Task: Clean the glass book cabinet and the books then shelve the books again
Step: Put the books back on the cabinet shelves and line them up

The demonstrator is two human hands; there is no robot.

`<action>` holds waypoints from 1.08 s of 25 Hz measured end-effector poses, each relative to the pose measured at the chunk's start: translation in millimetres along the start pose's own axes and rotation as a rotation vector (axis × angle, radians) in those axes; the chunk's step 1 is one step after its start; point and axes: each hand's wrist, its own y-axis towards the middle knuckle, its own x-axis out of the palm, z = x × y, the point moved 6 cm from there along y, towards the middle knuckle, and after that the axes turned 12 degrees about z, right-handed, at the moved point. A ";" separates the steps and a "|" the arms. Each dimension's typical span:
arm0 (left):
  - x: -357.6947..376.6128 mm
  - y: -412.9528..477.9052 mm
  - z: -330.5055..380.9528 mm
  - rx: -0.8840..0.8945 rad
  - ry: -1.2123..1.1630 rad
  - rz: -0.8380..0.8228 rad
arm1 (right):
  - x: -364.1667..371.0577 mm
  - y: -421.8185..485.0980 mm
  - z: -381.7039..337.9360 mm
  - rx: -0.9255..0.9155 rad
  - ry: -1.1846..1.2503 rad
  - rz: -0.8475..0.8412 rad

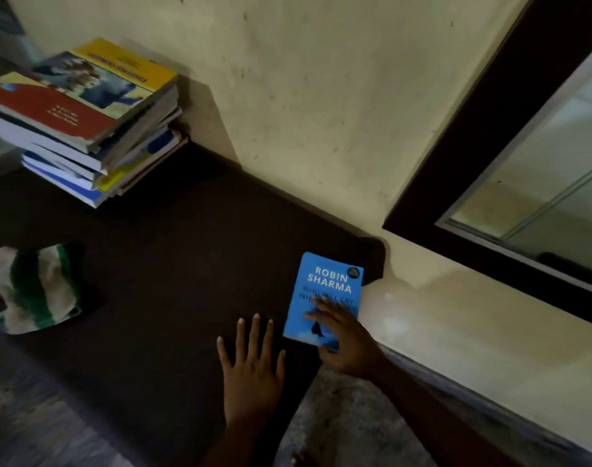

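Blue book point(325, 284) at 4 o'clock, flat on dark surface point(173, 251) by the wall; right grip point(345, 335) rests on its cover, fingers straight, clasping nothing. Left grip point(252, 369) lies spread just beside, at 6. Book stack point(85, 119) at 10; striped cloth point(35, 288) at 9; glass cabinet point(456, 146) at 2.

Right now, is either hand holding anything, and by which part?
Nothing is gripped. The right hand rests with straight fingers on the lower cover of the blue book; the left hand lies flat on the dark mat.
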 end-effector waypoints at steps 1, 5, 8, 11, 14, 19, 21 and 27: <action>0.8 -0.1 -0.7 -0.007 -0.004 -0.010 | -7.8 -3.4 -4.6 0.050 0.096 -0.026; 0.3 -0.2 0.1 -0.017 -0.013 -0.011 | -0.4 34.7 -30.4 0.485 -0.174 0.151; -0.5 -0.2 -0.2 -0.006 -0.009 0.024 | 33.7 40.7 -47.8 0.655 -0.372 0.094; -0.9 0.2 0.2 -0.003 -0.017 0.014 | 33.6 37.7 -38.2 0.605 -0.427 0.086; -0.2 -1.3 1.5 0.021 -0.025 0.016 | 24.9 35.9 -38.8 0.521 -0.564 0.054; -5.6 -1.8 -1.0 0.027 -0.151 -0.057 | -11.5 34.5 -49.2 0.363 -0.587 0.107; -23.4 6.2 -15.9 -0.100 -0.425 -0.040 | -33.3 39.1 -60.4 0.347 -0.416 0.190; -119.4 52.2 -123.3 -0.913 -1.231 0.103 | -48.2 78.9 -153.8 0.079 -0.018 0.392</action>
